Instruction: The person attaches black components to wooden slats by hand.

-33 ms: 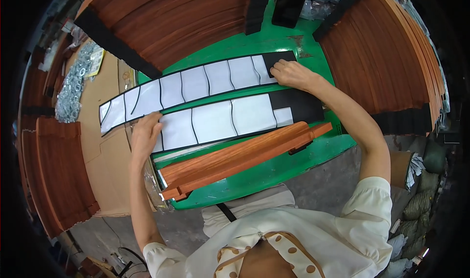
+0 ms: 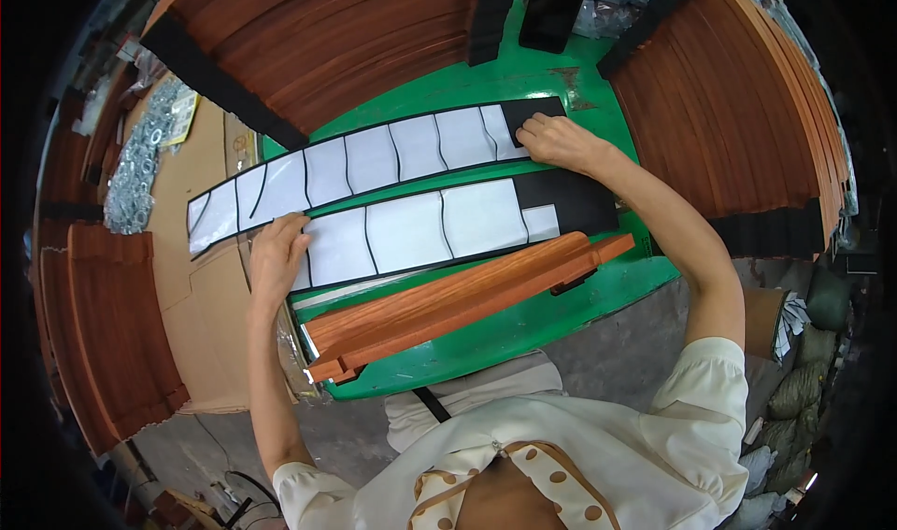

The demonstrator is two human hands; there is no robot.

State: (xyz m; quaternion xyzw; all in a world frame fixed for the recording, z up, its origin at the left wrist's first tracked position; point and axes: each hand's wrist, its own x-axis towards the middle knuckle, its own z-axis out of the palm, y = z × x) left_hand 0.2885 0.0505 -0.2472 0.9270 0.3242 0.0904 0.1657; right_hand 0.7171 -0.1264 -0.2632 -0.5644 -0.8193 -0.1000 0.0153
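Currently, right hand [image 2: 558, 143]: on the far strip [image 2: 373, 162], at its black end; fingers curled, grip cannot be told.
Left hand [image 2: 278, 253]: at the near strip [image 2: 405, 231], left end; fingers bent, grip cannot be told.
Strips: side by side, narrow gap between, on green table [image 2: 572, 311].
Wooden rail [image 2: 458, 296]: just beside near strip; bare table in front.

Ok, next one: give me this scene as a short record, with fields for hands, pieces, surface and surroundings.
Left hand: at the left end of the near strip
Right hand: fingers at the black right end of the far strip
Strips: black with white panels, lying roughly side by side
Nearest the person: long reddish-brown piece
Surface: green table
Surroundings: brown board stack at right; metal rings at left
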